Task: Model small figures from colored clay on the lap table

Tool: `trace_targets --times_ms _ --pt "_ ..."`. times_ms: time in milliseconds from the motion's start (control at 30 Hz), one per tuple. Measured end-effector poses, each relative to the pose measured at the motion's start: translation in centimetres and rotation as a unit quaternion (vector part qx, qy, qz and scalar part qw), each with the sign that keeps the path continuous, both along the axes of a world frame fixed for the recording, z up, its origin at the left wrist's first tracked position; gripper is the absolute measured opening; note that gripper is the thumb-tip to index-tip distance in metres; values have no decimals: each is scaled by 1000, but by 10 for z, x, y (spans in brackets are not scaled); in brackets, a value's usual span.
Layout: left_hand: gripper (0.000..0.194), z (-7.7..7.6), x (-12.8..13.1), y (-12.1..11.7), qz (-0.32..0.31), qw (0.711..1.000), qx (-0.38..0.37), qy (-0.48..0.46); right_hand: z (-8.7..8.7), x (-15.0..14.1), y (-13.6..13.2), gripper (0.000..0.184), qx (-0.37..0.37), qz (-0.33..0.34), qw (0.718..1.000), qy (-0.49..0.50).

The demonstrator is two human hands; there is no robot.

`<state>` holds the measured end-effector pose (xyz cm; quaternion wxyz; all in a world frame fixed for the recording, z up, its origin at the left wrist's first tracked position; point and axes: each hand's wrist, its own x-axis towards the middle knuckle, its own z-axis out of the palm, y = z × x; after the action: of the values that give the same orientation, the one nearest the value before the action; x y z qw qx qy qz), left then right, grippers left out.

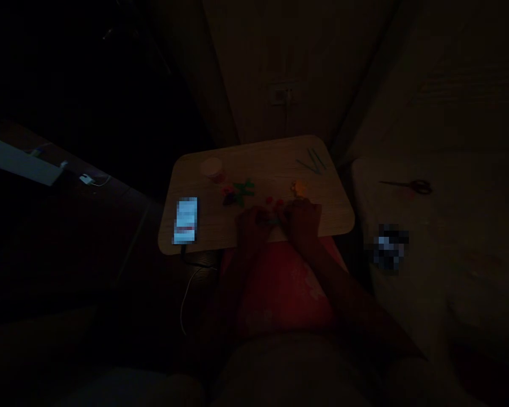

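Observation:
The scene is very dark. At the near edge of a small wooden table, my left hand and my right hand face each other with fingers curled in. A small greenish piece shows dimly between the fingertips; its kind is too dark to tell. Just beyond the hands lie two small red pieces. An orange-yellow piece lies past my right hand. Green strips sit beyond my left hand, beside a pink piece and a dark piece.
A pale round tub stands at the table's back left. A lit phone, blurred out, lies at the left with a cable below. Thin green sticks lie at the back right. Scissors rest on the pale surface to the right.

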<state>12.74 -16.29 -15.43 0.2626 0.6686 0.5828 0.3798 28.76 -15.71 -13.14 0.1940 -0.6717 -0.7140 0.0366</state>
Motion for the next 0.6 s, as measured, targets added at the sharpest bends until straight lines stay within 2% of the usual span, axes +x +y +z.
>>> trace_targets --times_ms 167,333,600 --pt "25 2 -2 -2 -5 998 25 59 5 2 -2 40 35 -14 998 41" --pt "21 2 -4 -2 -54 998 20 -12 9 2 -6 40 49 -17 996 66" --pt "17 5 -3 -5 -21 997 -9 -71 5 5 -6 39 34 -17 997 65"
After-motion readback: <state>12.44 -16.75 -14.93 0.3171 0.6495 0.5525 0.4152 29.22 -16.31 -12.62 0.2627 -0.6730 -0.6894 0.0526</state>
